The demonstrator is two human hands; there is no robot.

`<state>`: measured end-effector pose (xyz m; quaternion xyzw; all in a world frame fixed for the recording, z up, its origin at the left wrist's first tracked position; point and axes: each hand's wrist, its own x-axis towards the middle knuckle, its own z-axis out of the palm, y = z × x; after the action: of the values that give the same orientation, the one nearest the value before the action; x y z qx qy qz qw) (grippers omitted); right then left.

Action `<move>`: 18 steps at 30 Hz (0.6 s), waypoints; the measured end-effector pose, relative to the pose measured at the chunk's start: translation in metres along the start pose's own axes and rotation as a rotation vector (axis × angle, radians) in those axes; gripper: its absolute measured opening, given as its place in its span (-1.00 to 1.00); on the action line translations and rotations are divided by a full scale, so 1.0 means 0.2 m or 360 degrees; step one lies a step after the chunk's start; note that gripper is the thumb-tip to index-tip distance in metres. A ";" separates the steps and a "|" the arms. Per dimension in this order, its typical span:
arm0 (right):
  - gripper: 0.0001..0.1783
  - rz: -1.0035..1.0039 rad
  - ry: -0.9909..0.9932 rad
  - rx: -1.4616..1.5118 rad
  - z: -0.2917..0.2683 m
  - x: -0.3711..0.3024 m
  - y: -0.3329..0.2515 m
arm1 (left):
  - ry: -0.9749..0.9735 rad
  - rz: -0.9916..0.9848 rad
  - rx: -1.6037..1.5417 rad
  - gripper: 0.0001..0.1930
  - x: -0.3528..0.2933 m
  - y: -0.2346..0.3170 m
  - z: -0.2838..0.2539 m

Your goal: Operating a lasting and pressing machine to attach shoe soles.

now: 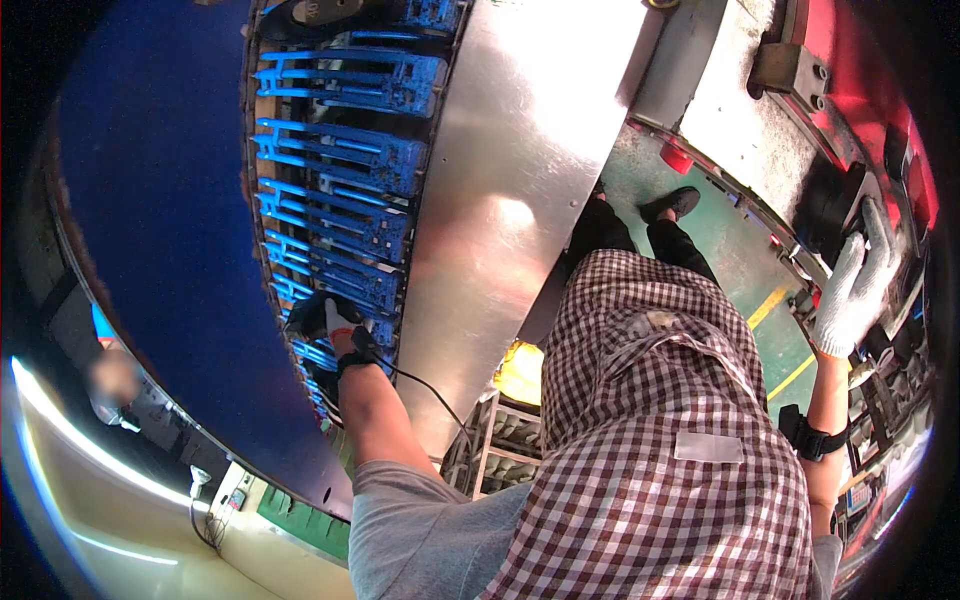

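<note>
My left hand (341,318), in a light glove with an orange-red cuff, reaches down over the blue slatted rack (375,215). Its fingers close round a black, rounded, shoe-like piece (305,314), partly hidden by the hand and shadow. My right hand (858,290), in a white knitted glove, is raised at the red machine (890,90). Its fingers are stretched out and apart beside a black part (838,205), and I cannot tell whether they touch it. At the far end of the rack lies a black sole-shaped piece (315,14).
A shiny metal ledge (500,190) runs between the rack and me. Beyond the rack curves a dark blue panel (160,240). A cable (430,388) hangs by my left forearm. Shelves (505,440) stand below the ledge. Another person (115,385) is at far left.
</note>
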<state>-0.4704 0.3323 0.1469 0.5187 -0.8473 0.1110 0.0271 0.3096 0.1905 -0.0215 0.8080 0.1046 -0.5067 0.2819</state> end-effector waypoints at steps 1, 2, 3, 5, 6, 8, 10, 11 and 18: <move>-0.58 -0.0009 -0.0013 0.0013 0.00 0.01 0.01 | 0.0019 0.0001 -0.0008 -0.36 0.00 0.02 -0.04; -0.58 -0.0010 -0.0005 0.0044 0.01 0.01 0.02 | 0.0029 0.0028 0.0138 -0.36 0.03 0.08 -0.13; -0.58 -0.0003 0.0006 0.0086 0.01 0.02 0.04 | 0.0043 0.0066 0.0287 -0.35 0.03 0.16 -0.23; -0.58 -0.0008 -0.0007 0.0092 0.01 0.02 0.05 | 0.0049 0.0080 0.0426 -0.34 0.03 0.17 -0.26; -0.58 -0.0022 -0.0010 0.0079 0.02 0.02 0.04 | 0.0099 0.0239 0.0230 -0.37 0.03 0.14 -0.21; -0.58 -0.0052 0.0011 0.0008 0.01 0.01 0.00 | 0.0329 0.0259 -0.0116 -0.57 -0.06 0.06 0.15; -0.58 -0.0068 0.0000 0.0099 0.01 0.04 0.03 | 0.0245 0.0384 -0.0193 -0.66 -0.12 0.08 0.01; -0.58 -0.0074 0.0010 0.0130 0.03 0.05 0.05 | 0.0124 0.0469 -0.0246 -0.68 -0.15 0.08 -0.04; -0.60 -0.0116 0.0071 0.0064 0.05 0.05 0.06 | -0.0836 -0.0020 -0.1467 -0.54 -0.44 -0.31 0.34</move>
<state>-0.4847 0.3261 0.1371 0.5471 -0.8246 0.1384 0.0397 0.1885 0.2134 0.0107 0.4454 0.2472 -0.5952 0.6216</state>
